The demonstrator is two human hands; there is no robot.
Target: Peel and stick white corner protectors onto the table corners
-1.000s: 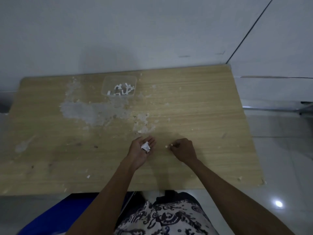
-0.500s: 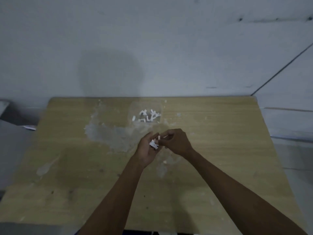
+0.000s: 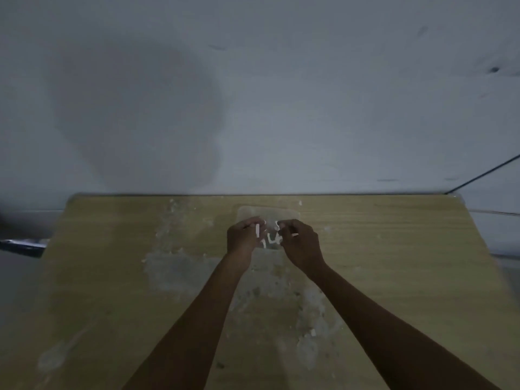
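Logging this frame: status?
Left hand pinches white strip. Right hand pinches small white piece. Both over clear container. Nothing blocking.

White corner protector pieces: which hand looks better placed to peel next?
Probably the right hand: its fingertips pinch toward the white strip that the left hand grips, above the clear plastic container.
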